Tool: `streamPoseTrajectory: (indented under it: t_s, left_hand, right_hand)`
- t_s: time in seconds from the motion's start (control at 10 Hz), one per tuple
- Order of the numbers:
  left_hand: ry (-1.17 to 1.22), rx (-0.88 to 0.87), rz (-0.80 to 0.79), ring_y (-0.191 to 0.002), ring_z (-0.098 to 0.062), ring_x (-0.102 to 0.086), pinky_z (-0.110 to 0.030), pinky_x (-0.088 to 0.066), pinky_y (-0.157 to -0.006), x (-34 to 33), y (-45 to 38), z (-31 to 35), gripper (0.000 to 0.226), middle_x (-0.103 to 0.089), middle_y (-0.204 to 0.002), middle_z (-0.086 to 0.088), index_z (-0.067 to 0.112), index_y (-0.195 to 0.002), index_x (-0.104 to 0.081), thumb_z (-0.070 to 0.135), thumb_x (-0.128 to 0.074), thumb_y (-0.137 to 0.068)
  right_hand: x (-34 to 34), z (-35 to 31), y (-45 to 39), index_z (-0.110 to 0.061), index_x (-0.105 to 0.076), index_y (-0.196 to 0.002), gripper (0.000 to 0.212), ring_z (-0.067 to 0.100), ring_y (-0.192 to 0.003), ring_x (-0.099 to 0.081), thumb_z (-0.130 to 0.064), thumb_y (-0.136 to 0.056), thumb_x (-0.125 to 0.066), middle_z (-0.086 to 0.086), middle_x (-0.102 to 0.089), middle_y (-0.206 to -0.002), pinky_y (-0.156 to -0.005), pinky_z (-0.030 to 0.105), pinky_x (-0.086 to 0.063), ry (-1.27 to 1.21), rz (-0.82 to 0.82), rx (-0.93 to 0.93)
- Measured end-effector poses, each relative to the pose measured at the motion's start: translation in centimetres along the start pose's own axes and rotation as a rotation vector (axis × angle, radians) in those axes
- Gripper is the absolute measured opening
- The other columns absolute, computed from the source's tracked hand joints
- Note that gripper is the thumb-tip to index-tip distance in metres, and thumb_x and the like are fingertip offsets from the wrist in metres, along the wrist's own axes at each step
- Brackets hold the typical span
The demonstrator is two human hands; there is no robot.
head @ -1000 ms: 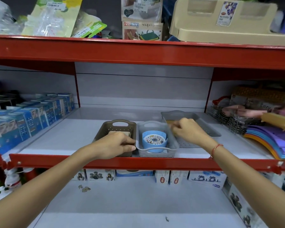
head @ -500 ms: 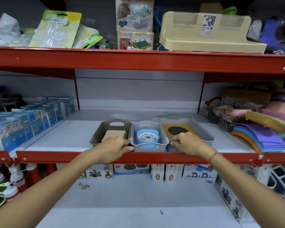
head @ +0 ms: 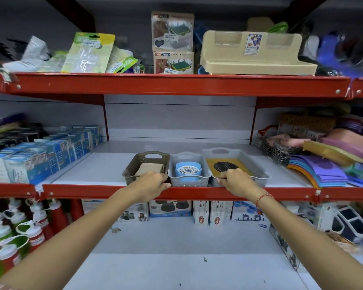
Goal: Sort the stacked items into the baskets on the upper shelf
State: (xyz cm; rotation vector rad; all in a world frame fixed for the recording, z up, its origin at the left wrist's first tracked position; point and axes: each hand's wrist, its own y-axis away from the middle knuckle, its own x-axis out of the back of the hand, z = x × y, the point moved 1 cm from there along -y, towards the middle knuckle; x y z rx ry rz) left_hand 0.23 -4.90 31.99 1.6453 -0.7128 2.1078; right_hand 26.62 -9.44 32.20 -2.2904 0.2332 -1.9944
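Three baskets stand side by side at the front of the middle shelf. The brown basket (head: pixel 134 164) on the left holds a beige square item (head: pixel 151 168). The small grey basket (head: pixel 189 181) in the middle holds a blue round item (head: pixel 188 172). The wide grey tray basket (head: pixel 254 166) on the right holds a yellow mat with a black mesh circle (head: pixel 225 166). My left hand (head: pixel 150 185) grips the front rim of the brown basket. My right hand (head: pixel 237 183) grips the front rim of the wide grey basket.
Blue boxes (head: pixel 50 155) line the shelf's left side; coloured mats (head: pixel 321 170) and wire baskets (head: pixel 277 147) crowd the right. A red shelf edge (head: pixel 187 192) runs under the baskets. Above sits a beige plastic rack (head: pixel 254 55) and packaged goods. Small boxes stand on the lower shelf.
The wide grey basket has been pulled forward, level with the other two. Both hands have come to the front rims at the shelf edge. The view has tilted upward.
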Motion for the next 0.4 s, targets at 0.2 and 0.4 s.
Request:
streamPoseTrajectory:
  t_s: [0.2, 0.4]
  left_hand:
    - [-0.031, 0.043, 0.007, -0.084, -0.021, -0.051, -0.032, -0.042, -0.073, -0.1, 0.4, 0.9, 0.025, -0.056, -0.087, -0.003, 0.012, -0.098, -0.055, 0.033, -0.041, -0.099]
    - [-0.013, -0.032, 0.258, -0.09, -0.024, -0.062, -0.04, -0.05, -0.083, 1.6, -0.1, 2.0, 0.034, -0.069, -0.098, -0.006, 0.016, -0.107, -0.061, 0.04, -0.039, -0.097]
  right_hand:
    - [0.1, -0.3, 0.7, -0.019, -0.067, -0.11, 0.032, 0.035, -0.103, -0.061, -0.023, -0.098, -0.039, 0.015, -0.069, -0.108, -0.091, 0.041, -0.046, 0.048, 0.01, -0.013]
    - [2.7, -1.4, 1.2, -0.018, -0.065, -0.115, 0.029, 0.028, -0.088, -0.065, -0.027, -0.095, -0.047, 0.009, -0.07, -0.11, -0.075, 0.037, -0.055, -0.062, 0.252, 0.067]
